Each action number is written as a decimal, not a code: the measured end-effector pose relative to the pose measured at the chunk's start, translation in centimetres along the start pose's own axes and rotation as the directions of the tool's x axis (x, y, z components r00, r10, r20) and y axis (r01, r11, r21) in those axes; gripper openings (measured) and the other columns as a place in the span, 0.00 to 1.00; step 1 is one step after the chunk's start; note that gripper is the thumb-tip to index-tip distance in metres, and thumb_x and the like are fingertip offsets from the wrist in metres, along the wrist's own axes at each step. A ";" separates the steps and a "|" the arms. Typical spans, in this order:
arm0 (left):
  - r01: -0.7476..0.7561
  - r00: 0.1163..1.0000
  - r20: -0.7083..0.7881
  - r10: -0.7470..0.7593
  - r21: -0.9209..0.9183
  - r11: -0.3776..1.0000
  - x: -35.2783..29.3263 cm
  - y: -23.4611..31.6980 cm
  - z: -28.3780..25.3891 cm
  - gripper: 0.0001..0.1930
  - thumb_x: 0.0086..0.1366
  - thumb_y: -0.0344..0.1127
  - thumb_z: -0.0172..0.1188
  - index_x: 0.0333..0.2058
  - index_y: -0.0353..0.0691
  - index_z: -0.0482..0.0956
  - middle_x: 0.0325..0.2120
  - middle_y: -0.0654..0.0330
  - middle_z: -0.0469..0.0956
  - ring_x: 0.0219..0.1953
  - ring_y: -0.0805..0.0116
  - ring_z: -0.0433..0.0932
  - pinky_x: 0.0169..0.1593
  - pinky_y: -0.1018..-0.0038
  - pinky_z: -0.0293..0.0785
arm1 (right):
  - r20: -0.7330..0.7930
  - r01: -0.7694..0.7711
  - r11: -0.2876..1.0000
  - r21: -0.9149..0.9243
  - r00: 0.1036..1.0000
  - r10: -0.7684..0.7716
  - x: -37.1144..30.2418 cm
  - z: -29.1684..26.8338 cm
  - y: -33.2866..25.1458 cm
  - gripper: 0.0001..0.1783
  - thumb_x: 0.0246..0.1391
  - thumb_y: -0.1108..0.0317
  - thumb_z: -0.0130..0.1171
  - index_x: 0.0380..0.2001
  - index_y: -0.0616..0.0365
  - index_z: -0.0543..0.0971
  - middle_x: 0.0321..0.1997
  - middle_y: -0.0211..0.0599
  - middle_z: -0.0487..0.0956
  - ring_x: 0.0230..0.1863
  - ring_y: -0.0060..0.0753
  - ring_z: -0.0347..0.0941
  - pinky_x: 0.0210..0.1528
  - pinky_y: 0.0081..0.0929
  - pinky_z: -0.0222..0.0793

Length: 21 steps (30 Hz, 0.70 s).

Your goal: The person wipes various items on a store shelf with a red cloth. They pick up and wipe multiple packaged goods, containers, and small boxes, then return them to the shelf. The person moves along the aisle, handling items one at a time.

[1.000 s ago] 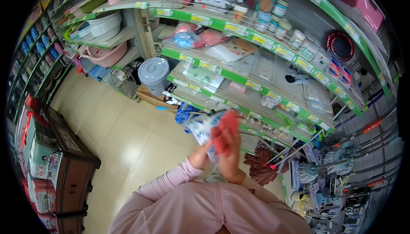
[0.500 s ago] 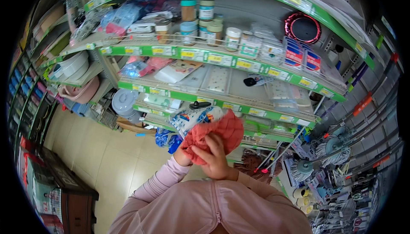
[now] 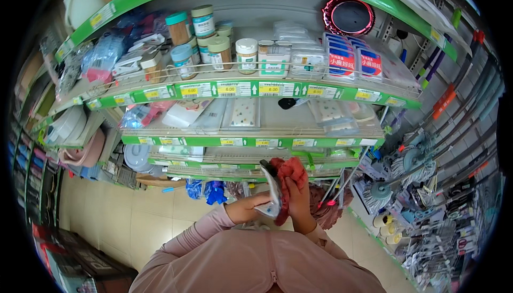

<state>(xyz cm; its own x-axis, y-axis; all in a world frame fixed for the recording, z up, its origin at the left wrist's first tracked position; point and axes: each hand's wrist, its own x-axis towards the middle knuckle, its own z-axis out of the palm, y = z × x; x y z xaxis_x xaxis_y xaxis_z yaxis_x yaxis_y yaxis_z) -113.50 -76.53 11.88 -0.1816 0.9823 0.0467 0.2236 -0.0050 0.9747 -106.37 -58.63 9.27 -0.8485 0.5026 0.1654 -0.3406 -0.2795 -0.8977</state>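
Observation:
In front of my chest, my left hand point(image 3: 249, 208) grips a thin white item with a coloured pattern point(image 3: 273, 192), now seen almost edge-on. A dark piece point(image 3: 266, 166) sits at its upper end. My right hand point(image 3: 299, 192) is closed on a crumpled red cloth point(image 3: 290, 171), with the thumb laid up along it. The cloth is bunched against the right side of the white item and hangs down behind it. Some fingers of both hands are hidden. Both hands are held in front of the lower shelves point(image 3: 251, 175).
A shelf rack point(image 3: 192, 90) ahead holds jars point(image 3: 247, 56), red-and-blue packs point(image 3: 340, 60) and flat packets point(image 3: 244, 113). Mops point(image 3: 377, 190) and poles stand at the right. Pink and white basins point(image 3: 85, 147) are on the left, over a tiled floor point(image 3: 139, 213).
The white item has turned from its patterned face to nearly edge-on. The red cloth, spread wide before, is now bunched in my right hand. My view has shifted, and the shelves appear larger.

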 end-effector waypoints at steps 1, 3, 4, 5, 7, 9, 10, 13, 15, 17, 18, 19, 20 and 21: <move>-0.021 0.998 -0.056 0.020 -0.002 1.000 0.3 -0.2 -0.3 0.34 0.55 0.22 0.51 0.64 0.40 0.59 0.57 0.57 0.66 0.54 0.64 0.68 0.55 0.72 0.66 | -0.058 -0.109 0.981 0.159 0.991 0.120 -0.2 0.4 0.4 0.27 0.59 0.77 0.45 0.62 0.65 0.58 0.53 0.43 0.72 0.43 0.27 0.74 0.43 0.18 0.72; 0.111 0.985 -0.111 -0.130 -0.161 0.981 0.4 0.3 -1.4 0.33 0.56 0.24 0.51 0.63 0.38 0.60 0.62 0.54 0.59 0.56 0.66 0.68 0.53 0.73 0.69 | -0.054 -0.107 0.994 -0.027 0.993 0.106 -0.4 -0.2 1.6 0.26 0.58 0.77 0.44 0.61 0.64 0.60 0.46 0.39 0.74 0.38 0.23 0.73 0.38 0.17 0.71; 0.253 0.952 -0.090 -0.294 -0.312 0.916 0.3 0.7 -2.4 0.32 0.57 0.25 0.51 0.63 0.36 0.60 0.66 0.52 0.54 0.59 0.66 0.66 0.55 0.74 0.68 | -0.048 -0.102 0.987 -0.125 0.994 0.097 -0.7 -0.9 2.4 0.26 0.57 0.77 0.44 0.60 0.64 0.61 0.43 0.36 0.75 0.36 0.21 0.72 0.36 0.16 0.70; 0.231 0.946 -0.116 -0.303 -0.413 0.881 0.9 -0.1 -3.8 0.32 0.56 0.26 0.51 0.62 0.36 0.61 0.61 0.51 0.61 0.52 0.66 0.70 0.50 0.73 0.70 | -0.052 -0.139 0.968 -0.210 0.990 0.131 -1.1 -1.8 3.1 0.26 0.57 0.76 0.45 0.60 0.64 0.63 0.40 0.34 0.75 0.36 0.21 0.72 0.38 0.17 0.69; 0.153 0.929 -0.183 -0.322 -0.603 0.783 1.7 -2.0 -6.5 0.32 0.53 0.28 0.51 0.60 0.35 0.63 0.50 0.50 0.74 0.39 0.65 0.78 0.42 0.73 0.75 | -0.075 -0.266 0.927 -0.266 0.964 0.255 -2.2 -2.0 2.7 0.26 0.55 0.73 0.46 0.59 0.64 0.64 0.41 0.34 0.75 0.39 0.24 0.72 0.43 0.20 0.67; 0.023 0.948 -0.174 -0.266 -0.797 0.603 3.8 -1.8 -8.4 0.31 0.52 0.29 0.51 0.58 0.32 0.66 0.45 0.49 0.78 0.40 0.60 0.79 0.44 0.69 0.76 | -0.110 -0.380 0.904 -0.196 0.925 0.365 -2.7 -2.4 2.3 0.25 0.56 0.70 0.48 0.58 0.63 0.65 0.44 0.36 0.76 0.41 0.27 0.73 0.44 0.22 0.68; 0.057 0.950 -0.085 -0.300 -0.898 0.436 4.9 -0.1 -9.4 0.31 0.51 0.30 0.52 0.57 0.31 0.67 0.45 0.49 0.78 0.41 0.59 0.79 0.45 0.67 0.77 | -0.125 -0.403 0.902 -0.157 0.914 0.387 -2.9 -3.1 2.5 0.23 0.57 0.69 0.48 0.56 0.62 0.66 0.43 0.37 0.76 0.38 0.26 0.73 0.40 0.20 0.70; 0.070 0.958 -0.012 -0.288 -0.959 0.273 8.6 1.4 -12.1 0.28 0.51 0.31 0.53 0.53 0.29 0.70 0.41 0.50 0.79 0.41 0.55 0.80 0.47 0.63 0.78 | -0.203 -0.311 0.950 0.025 0.929 0.309 -3.9 -2.7 1.6 0.20 0.61 0.64 0.46 0.55 0.58 0.67 0.42 0.35 0.76 0.36 0.21 0.73 0.29 0.17 0.69; 0.029 0.951 -0.101 -0.292 -0.912 0.410 11.9 -0.1 -14.4 0.23 0.53 0.33 0.53 0.48 0.30 0.73 0.37 0.52 0.80 0.37 0.55 0.81 0.45 0.62 0.79 | -0.252 -0.270 0.963 -0.009 0.932 0.259 -4.5 -2.1 1.0 0.20 0.63 0.61 0.46 0.55 0.58 0.67 0.44 0.34 0.75 0.37 0.20 0.73 0.29 0.19 0.71; -0.044 0.869 -0.311 -0.384 -0.822 0.567 15.8 -0.3 -15.9 0.17 0.56 0.35 0.55 0.43 0.32 0.76 0.32 0.54 0.81 0.31 0.56 0.81 0.41 0.63 0.80 | -0.254 -0.290 0.957 0.014 0.924 0.284 -5.6 -3.1 1.0 0.20 0.64 0.59 0.47 0.54 0.57 0.67 0.47 0.35 0.73 0.39 0.24 0.73 0.32 0.21 0.75; -0.074 0.776 -0.432 -0.460 -0.786 0.614 17.6 0.8 -16.1 0.14 0.58 0.36 0.57 0.40 0.33 0.77 0.29 0.55 0.81 0.28 0.57 0.80 0.39 0.64 0.80 | -0.251 -0.304 0.952 0.024 0.920 0.300 -6.1 -3.6 1.1 0.19 0.64 0.59 0.47 0.54 0.57 0.67 0.47 0.35 0.73 0.39 0.24 0.73 0.33 0.21 0.75; -0.089 0.731 -0.499 -0.465 -0.746 0.660 19.7 0.9 -16.5 0.14 0.58 0.36 0.57 0.40 0.33 0.77 0.29 0.55 0.81 0.28 0.57 0.80 0.39 0.64 0.80 | -0.261 -0.309 0.951 0.026 0.916 0.305 -6.4 -4.0 1.3 0.19 0.64 0.59 0.47 0.53 0.57 0.67 0.47 0.35 0.73 0.39 0.24 0.73 0.33 0.21 0.75; -0.098 0.703 -0.550 -0.451 -0.703 0.704 21.0 1.0 -17.1 0.14 0.58 0.36 0.57 0.40 0.33 0.77 0.29 0.55 0.80 0.28 0.57 0.80 0.39 0.64 0.80 | -0.268 -0.302 0.953 0.015 0.917 0.295 -6.3 -4.1 1.1 0.19 0.64 0.59 0.47 0.53 0.57 0.67 0.47 0.35 0.73 0.39 0.25 0.73 0.33 0.22 0.75; -0.097 0.696 -0.584 -0.418 -0.654 0.750 22.4 1.1 -17.6 0.14 0.58 0.36 0.57 0.40 0.33 0.77 0.30 0.55 0.80 0.28 0.57 0.80 0.39 0.64 0.80 | -0.286 -0.291 0.957 -0.002 0.917 0.278 -6.4 -3.7 0.7 0.19 0.64 0.59 0.47 0.53 0.57 0.67 0.47 0.34 0.73 0.39 0.25 0.73 0.34 0.22 0.75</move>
<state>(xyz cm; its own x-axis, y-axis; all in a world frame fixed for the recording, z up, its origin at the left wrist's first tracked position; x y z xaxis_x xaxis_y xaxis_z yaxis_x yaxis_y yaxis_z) -134.16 -57.83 17.88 -0.7790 0.5760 -0.2476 -0.4406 -0.2220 0.8698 -99.66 -59.02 6.09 -0.7570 0.6172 -0.2145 -0.0784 -0.4117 -0.9080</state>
